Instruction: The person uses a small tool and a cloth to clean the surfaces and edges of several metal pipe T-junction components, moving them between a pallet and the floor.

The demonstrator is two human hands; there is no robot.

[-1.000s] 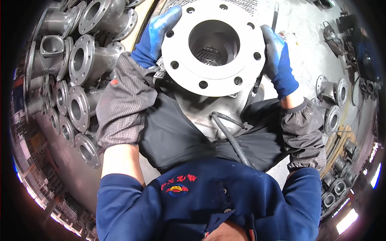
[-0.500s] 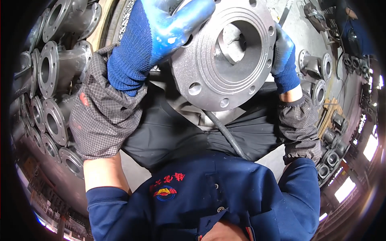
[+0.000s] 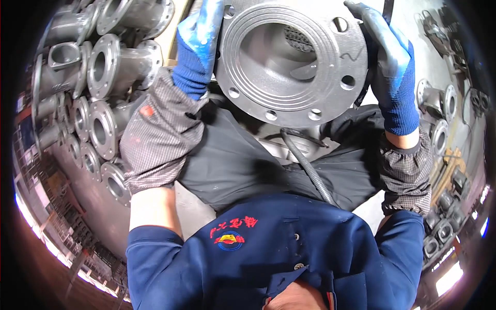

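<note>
A grey metal flanged pipe fitting (image 3: 337, 72) is held up in front of me, its round flange face toward me. That face has ringed grooves around a wide bore, bolt holes near the rim and a dark mark at the right. My left hand (image 3: 203, 39), in a blue coated glove, grips the left rim; its fingertips run out of view at the top. On the right side my right hand (image 3: 387, 51), gloved alike, wraps the edge, its fingers partly hidden behind the flange. A corrugated grey hose (image 3: 310, 173) runs between my legs below the fitting.
Several similar flanged fittings (image 3: 106, 129) are stacked close at my left. More fittings (image 3: 436, 101) lie on the floor to the right, beside a wooden piece (image 3: 450, 170). Dark metal parts (image 3: 439, 31) lie farther off at the upper right.
The fitting has turned so its flange face and bore point more squarely at me. My left hand has shifted from over its upper left to the left rim; my right hand moved outward.
</note>
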